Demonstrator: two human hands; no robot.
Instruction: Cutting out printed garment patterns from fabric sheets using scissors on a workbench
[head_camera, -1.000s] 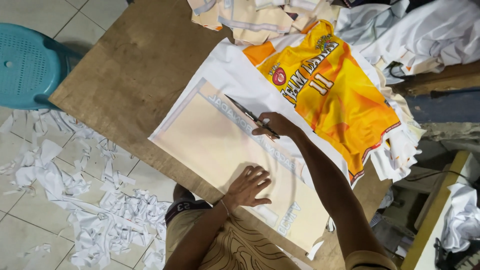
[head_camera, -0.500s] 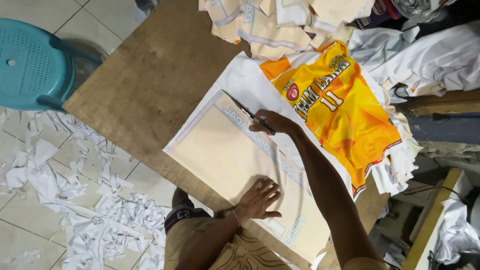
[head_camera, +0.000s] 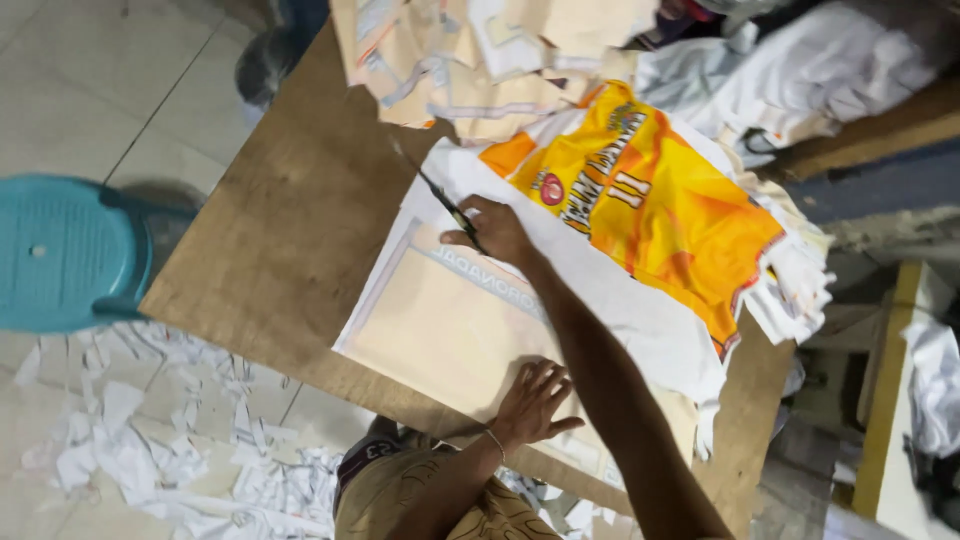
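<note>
My right hand (head_camera: 497, 231) grips a pair of dark scissors (head_camera: 432, 189) whose blades point up and left, at the upper edge of a cream printed fabric panel (head_camera: 440, 325). That panel lies on white cloth on the wooden table (head_camera: 290, 230). My left hand (head_camera: 532, 402) lies flat, fingers spread, on the panel's near edge. An orange and yellow printed jersey piece (head_camera: 650, 215) lies just right of the scissors hand.
A heap of cream cut fabric pieces (head_camera: 480, 60) sits at the table's far end. A teal plastic stool (head_camera: 70, 250) stands on the tiled floor at left. White fabric scraps (head_camera: 150, 440) litter the floor. More white cloth (head_camera: 800, 70) is piled at the upper right.
My right hand has pushed the scissors further along the panel toward its far edge. My left hand has stayed pressed on the near edge. The view has shifted.
</note>
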